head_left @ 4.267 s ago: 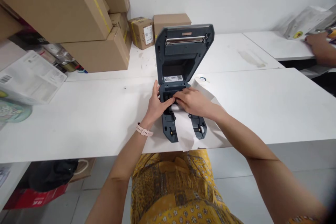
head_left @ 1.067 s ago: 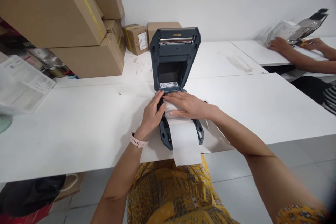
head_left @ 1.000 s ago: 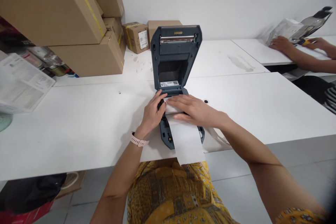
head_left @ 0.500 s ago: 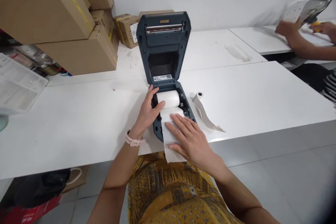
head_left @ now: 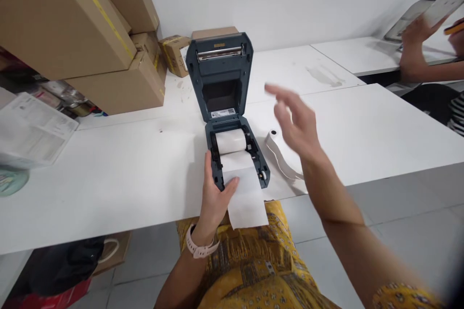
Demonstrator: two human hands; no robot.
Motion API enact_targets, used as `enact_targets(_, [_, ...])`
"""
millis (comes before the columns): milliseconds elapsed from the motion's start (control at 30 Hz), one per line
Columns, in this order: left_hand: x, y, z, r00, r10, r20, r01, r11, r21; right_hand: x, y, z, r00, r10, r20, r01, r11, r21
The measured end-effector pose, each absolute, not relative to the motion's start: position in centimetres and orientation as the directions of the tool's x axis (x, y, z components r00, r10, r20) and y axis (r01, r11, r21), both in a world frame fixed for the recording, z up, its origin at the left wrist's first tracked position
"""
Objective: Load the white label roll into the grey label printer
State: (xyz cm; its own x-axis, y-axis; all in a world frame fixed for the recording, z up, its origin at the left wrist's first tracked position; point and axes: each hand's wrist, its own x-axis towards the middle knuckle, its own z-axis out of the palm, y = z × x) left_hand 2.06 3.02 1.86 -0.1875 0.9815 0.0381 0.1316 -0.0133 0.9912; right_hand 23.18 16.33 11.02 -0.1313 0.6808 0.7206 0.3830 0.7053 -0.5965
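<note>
A dark blue-grey label printer (head_left: 263, 183) stands near the table's front edge, its lid (head_left: 222, 70) tipped up. Inside lies a white paper roll (head_left: 231, 141). From it a paper strip (head_left: 250, 207) runs out over the front and hangs past the edge. My left hand (head_left: 214, 198) grips the printer's front left side, thumb pressing on the strip and fingers along the casing. Raised in the air to the right of the printer, my right hand (head_left: 299, 120) is slightly blurred, fingers stretched out with nothing in them. Below it a small used roll (head_left: 273, 137) trails a curled strip, partly hidden by my wrist.
Cardboard boxes (head_left: 119, 82) are stacked at the back left, with a smaller box (head_left: 174, 55) beside them. A clear plastic package (head_left: 39, 125) sits at the far left. At the right, a co-worker's hands (head_left: 415, 41) hold a pale flat object and something orange.
My right hand has lifted off the paper strip and moved up to the right. My left hand has slid from the roll to the printer's front left, thumb now on the strip.
</note>
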Motion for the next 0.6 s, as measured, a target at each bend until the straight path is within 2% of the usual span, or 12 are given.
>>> enact_targets(133, [2.3,2.2,2.2,-0.185,0.978,-0.095,0.033,0.103,0.994,20.8,27.0,17.0,-0.15,0.752,0.642,0.29,0.654,-0.699])
enact_targets(233, [2.3,1.7,2.0,-0.179,0.978,-0.11,-0.001,0.112,0.994,18.6,31.0,19.5,-0.359,0.823,0.441,0.221,0.534,-0.816])
enact_targets(267, [2.3,1.6,1.9,-0.185,0.977,-0.109,-0.013,0.108,0.994,18.1,31.0,19.7,-0.391,0.812,0.434,0.197,0.534,-0.822])
enact_targets(433, [2.2,1.1,1.2,-0.172,0.979,-0.112,-0.02,0.11,0.994,18.7,23.1,16.6,-0.291,0.756,0.586,0.15,0.641,-0.753])
enact_targets(600, [2.3,1.3,-0.1,-0.158,0.986,-0.051,0.002,0.052,0.999,21.7,14.3,10.2,-0.33,0.59,0.737,0.146,0.803,-0.577])
